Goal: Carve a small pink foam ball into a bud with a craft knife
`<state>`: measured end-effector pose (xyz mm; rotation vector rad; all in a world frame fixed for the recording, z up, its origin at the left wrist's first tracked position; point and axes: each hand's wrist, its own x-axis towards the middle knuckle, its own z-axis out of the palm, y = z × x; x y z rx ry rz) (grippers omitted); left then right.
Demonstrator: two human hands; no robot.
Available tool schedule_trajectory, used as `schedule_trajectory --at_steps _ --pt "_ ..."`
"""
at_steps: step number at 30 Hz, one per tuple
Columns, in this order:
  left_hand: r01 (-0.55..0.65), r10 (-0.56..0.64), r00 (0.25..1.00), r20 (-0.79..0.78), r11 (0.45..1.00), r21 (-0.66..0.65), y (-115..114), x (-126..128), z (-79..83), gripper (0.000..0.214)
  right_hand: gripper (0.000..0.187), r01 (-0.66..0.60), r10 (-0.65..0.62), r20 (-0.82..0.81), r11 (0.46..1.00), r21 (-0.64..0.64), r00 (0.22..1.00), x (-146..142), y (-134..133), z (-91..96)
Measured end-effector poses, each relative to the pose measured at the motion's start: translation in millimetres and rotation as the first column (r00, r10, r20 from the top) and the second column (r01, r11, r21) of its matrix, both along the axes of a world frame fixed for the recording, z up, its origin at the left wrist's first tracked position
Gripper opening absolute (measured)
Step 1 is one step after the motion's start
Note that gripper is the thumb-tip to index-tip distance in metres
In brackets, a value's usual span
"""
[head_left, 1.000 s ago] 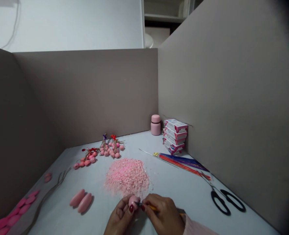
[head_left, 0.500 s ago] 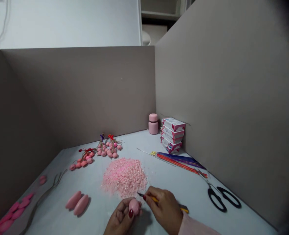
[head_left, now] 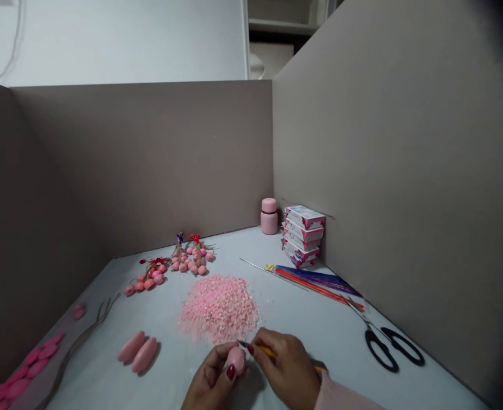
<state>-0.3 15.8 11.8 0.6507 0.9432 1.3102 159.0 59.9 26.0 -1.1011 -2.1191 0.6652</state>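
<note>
Between the thumb and fingers of my left hand [head_left: 214,377] is a small rounded pink piece [head_left: 236,360], its material not clear. My right hand [head_left: 286,364] grips a yellow craft knife [head_left: 267,351]; its dark blade points left, at the upper edge of the pink piece. Whether the blade touches it I cannot tell. Just beyond both hands spreads a heap of pink shavings [head_left: 219,307]. To the left of my left hand lie two long smooth pink ovals [head_left: 144,355].
Bunches of pink balls on stems [head_left: 192,259] lie at the back left. Grey-brown cords [head_left: 70,356] and flat pink ovals [head_left: 25,373] are on the left. Black-handled scissors [head_left: 382,347], red and blue strands [head_left: 315,283], stacked boxes [head_left: 303,236] and a pink flask [head_left: 269,216] stand or lie right.
The pink piece has turned slightly in my left hand, and the knife tip has come closer to its top. The whole view has shifted a little.
</note>
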Motion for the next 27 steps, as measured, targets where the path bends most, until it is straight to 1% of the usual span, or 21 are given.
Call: schedule_trajectory --at_steps 3,5,8,11,14,19,23,25,27 --pt "-0.009 0.010 0.998 0.061 1.000 -0.027 -0.8 0.3 4.9 0.033 0.022 0.040 -0.040 0.005 0.999 -0.008 0.999 1.9 2.5 -1.0" --pt "-0.033 0.041 0.991 0.124 0.998 -0.062 -0.8 -0.4 7.4 0.033 0.022 0.022 -0.022 -0.027 1.000 0.007 0.999 1.3 0.8 -0.7" --pt "-0.074 0.092 0.981 0.174 0.992 -0.107 0.2 -2.5 6.5 0.032 0.019 -0.044 0.047 -0.066 0.998 0.043 0.997 -0.8 -3.9 0.3" --pt "-0.050 0.065 0.978 0.196 0.996 -0.077 2.0 -4.3 1.4 0.028 0.018 -0.099 0.104 -0.073 0.992 0.078 0.992 -2.2 -7.0 -0.5" --pt "-0.008 0.019 0.978 0.206 0.999 -0.053 3.1 -4.7 -2.0 0.027 0.018 -0.118 0.124 -0.051 0.988 0.100 0.991 -2.5 -8.1 -3.1" --pt "-0.008 0.023 0.986 0.168 0.996 -0.090 1.4 -2.2 2.9 0.027 0.018 -0.097 0.099 -0.018 0.991 0.096 0.995 -2.2 -6.3 -4.4" --pt "0.034 -0.022 0.985 0.169 0.997 -0.067 -1.3 1.6 9.6 0.029 0.020 -0.015 0.015 0.007 0.998 0.056 1.000 0.2 -0.9 -0.9" --pt "0.010 0.004 0.985 0.175 0.997 -0.080 -1.9 2.6 11.8 0.031 0.022 0.019 -0.019 0.003 0.999 0.032 1.000 1.1 0.6 1.2" --pt "-0.040 0.058 0.982 0.182 0.994 -0.105 -1.6 2.6 12.4 0.031 0.022 0.017 -0.017 -0.016 1.000 0.025 1.000 1.0 -0.4 2.9"
